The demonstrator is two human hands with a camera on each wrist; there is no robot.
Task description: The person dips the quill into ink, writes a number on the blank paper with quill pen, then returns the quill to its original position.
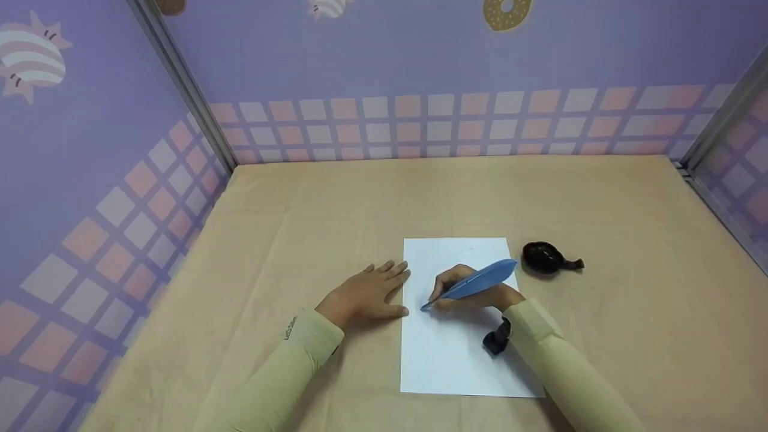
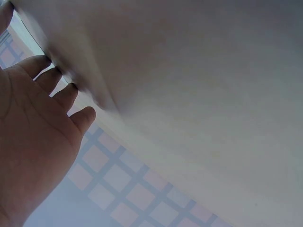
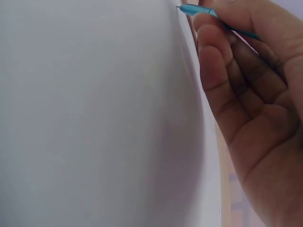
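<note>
Head view: a white sheet [image 1: 444, 363] lies on the tabletop [image 1: 300, 228], well apart from the far edge and right of the left edge. The right hand [image 1: 478, 300] is clamped on a blue feather-shaped pen [image 1: 485, 279], which leans across the sheet with its tip above the sheet's left part. Contact between tip and paper cannot be confirmed, even in the right wrist view. The left hand [image 1: 371, 294] holds nothing; its fingers are spread and straight, fingertips at the sheet's left margin. The hands are apart. A black dish [image 1: 542, 258] stands between the sheet and the tabletop's right edge.

Possible faults:
- Sheet shift: the left hand meets only the margin; light pressure could let pen strokes drag the paper.
- Snagging: a black wrist unit [image 1: 496, 341] overlies the sheet and could catch it.
- Pen roll: a loose pinch could let the broad feather turn the tip.
- Dish displacement: a wide rightward sweep could knock it.
</note>
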